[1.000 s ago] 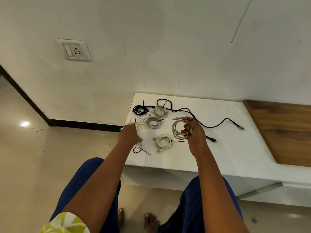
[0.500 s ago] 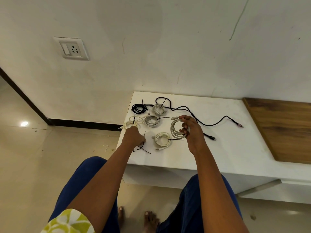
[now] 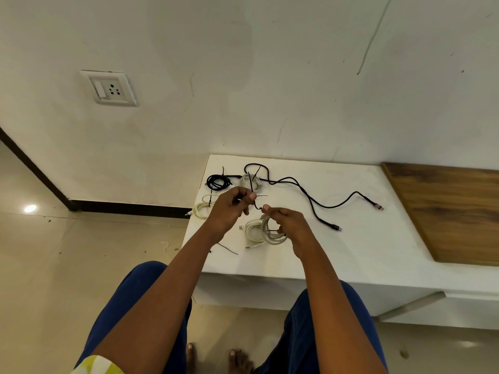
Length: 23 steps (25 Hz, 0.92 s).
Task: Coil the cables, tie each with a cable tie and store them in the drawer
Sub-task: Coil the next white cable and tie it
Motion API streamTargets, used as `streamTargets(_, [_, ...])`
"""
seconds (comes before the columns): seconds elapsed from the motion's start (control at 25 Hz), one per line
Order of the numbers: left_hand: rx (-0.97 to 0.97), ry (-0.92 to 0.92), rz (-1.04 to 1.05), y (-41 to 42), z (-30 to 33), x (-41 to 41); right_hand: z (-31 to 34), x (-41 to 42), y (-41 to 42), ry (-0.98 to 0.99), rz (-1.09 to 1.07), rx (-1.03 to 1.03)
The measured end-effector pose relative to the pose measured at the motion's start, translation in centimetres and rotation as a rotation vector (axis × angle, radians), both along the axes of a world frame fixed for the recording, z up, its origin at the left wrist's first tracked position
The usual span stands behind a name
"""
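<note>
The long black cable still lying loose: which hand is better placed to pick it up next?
Probably the right hand, nearer the long black cable, though it holds the white coil. The left hand pinches a black cable tie.

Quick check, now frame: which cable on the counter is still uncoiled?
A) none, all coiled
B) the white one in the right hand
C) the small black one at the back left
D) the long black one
D: the long black cable snakes loose across the counter, while the white coil in the right hand and the small black coil are wound.
</note>
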<state>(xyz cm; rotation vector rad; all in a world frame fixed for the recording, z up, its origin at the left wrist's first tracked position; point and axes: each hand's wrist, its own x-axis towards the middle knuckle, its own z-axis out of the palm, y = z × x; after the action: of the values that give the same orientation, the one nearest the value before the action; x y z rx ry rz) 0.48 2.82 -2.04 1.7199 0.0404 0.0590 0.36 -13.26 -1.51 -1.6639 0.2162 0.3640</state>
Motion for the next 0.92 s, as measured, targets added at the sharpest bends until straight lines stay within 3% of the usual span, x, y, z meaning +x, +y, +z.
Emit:
streamTargets(0.28, [-0.048,-0.093,-0.115,-0.6,0.5,-0.3,-0.1,0.1,-0.2,0.016,-0.051,0.204])
streamTargets(0.44, [-0.03,-0.084,-0.206,-0.4,0.9,-0.6,0.0,0.3,-0.3,-0.053,-0.133,0.211])
streamTargets(0.68, [-0.242,0.229,-0.186,-0.8,1.4,-0.9,-0.2,0.6,0.1,-0.337,-0.194,0.011])
streamTargets(0.92, [-0.271,0.251,-0.107,-1.7,1.4,-1.0,-0.4,0.4,0.6,-0.459,-0.178,-0.184])
